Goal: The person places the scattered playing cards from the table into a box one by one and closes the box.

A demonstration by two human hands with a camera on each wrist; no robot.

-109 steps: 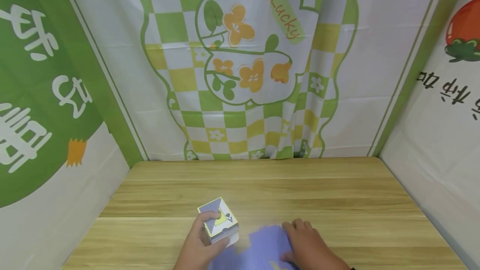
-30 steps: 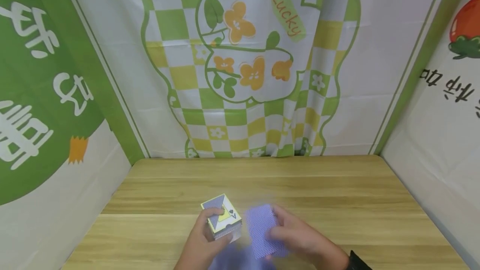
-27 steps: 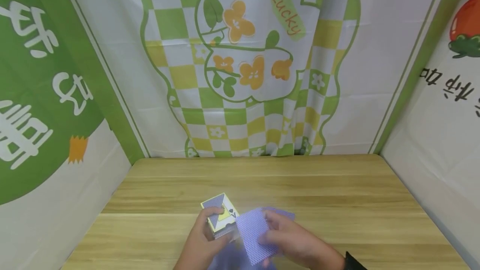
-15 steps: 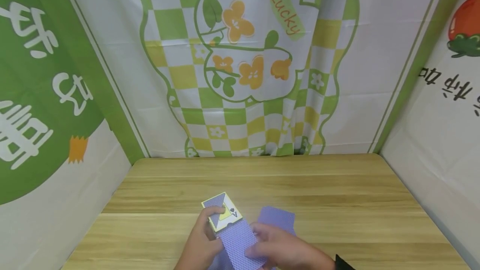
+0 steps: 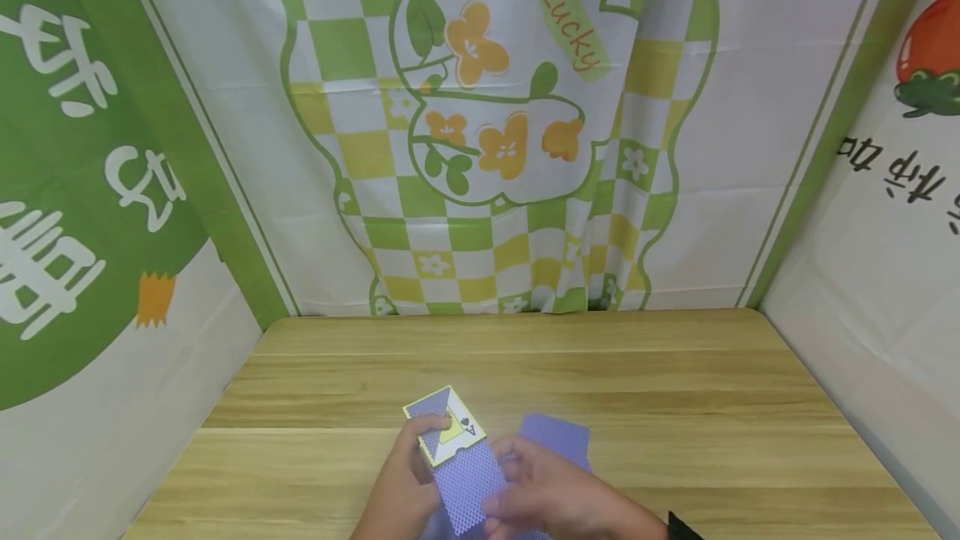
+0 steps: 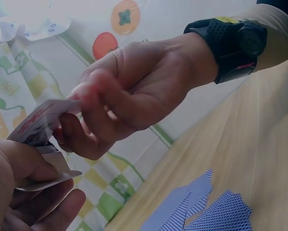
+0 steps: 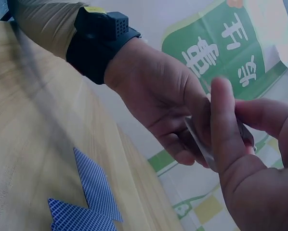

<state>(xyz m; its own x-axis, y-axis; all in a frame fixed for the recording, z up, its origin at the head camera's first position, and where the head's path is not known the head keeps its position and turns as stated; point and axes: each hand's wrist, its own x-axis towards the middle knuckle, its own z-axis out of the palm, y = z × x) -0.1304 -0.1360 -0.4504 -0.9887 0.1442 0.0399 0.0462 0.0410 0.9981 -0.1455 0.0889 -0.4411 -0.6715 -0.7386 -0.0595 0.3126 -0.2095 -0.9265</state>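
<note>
Right hand (image 5: 551,486): fingers bent, grasping the cards (image 5: 471,486) at their right edge, thumb over the near corner; fingertips blurred in the left wrist view. Black band (image 6: 230,45) on the wrist.

Left hand (image 5: 405,477): clasped round the box (image 5: 455,438), one finger across its printed top, thumb along the near side. Black band also at this wrist, seen in the right wrist view.

Cards: a blue-patterned stack, backs up, jutting from the notched mouth of the box toward the person; number cannot be told. Red print on the face side, seen in the left wrist view.

Box: above the table, tilted, mouth end toward the person. Top printed in blue, white and yellow, with an "A" and a spade. A pale flap (image 6: 55,183) stands out below the cards.

Loose cards (image 5: 558,436): same blue pattern, backs up, overlapping on the table beyond and below the right hand; some partly hidden by the hands.

Table (image 5: 675,407): wood-grained, far corners rounded.

Left cloth (image 5: 45,173): green shape, white characters.

Right cloth (image 5: 847,307): white, red fruit, dark characters.

Back cloth (image 5: 495,190): green, yellow and white checks, orange flowers, the word "Lucky".
</note>
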